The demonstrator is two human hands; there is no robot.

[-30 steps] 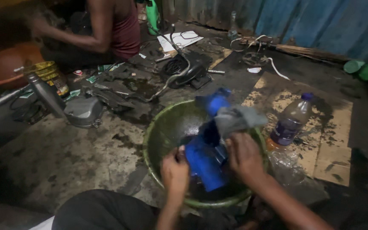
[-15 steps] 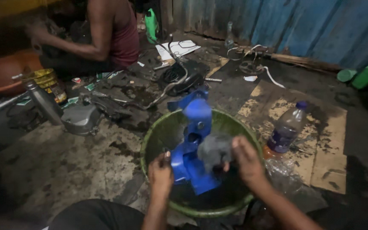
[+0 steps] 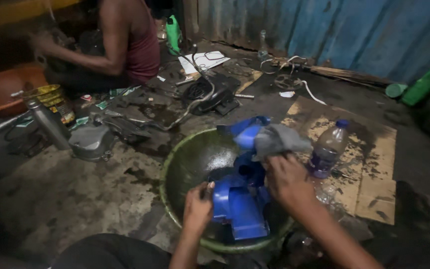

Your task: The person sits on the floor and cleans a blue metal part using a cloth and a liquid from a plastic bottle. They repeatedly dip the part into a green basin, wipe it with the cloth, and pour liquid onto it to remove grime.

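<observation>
Status: cleaning of blue plastic cover [image 3: 240, 199] in progress, judged roughly midway

- Location of part: stood on end inside green basin [image 3: 175, 164], lower end resting in the dark liquid at the bottom, upper end rising above the far rim
- Left hand [image 3: 197, 209]: fingers closed around the lower left edge of the cover, steadying it
- Right hand [image 3: 287, 182]: fingers pinched on grey rag [image 3: 279, 139], rag pressed against the upper section of the cover
- Done, as far as visible: lower panel wet and glossy, free of obvious grime
- Left: upper section under the rag; rear face hidden, condition not determinable
- Nearby: plastic bottle [image 3: 327, 149] just beside the basin on stained cardboard [image 3: 374, 174]; grey engine cover [image 3: 90, 142] well apart on the floor; second person [image 3: 120, 45] occupied at the far side
</observation>
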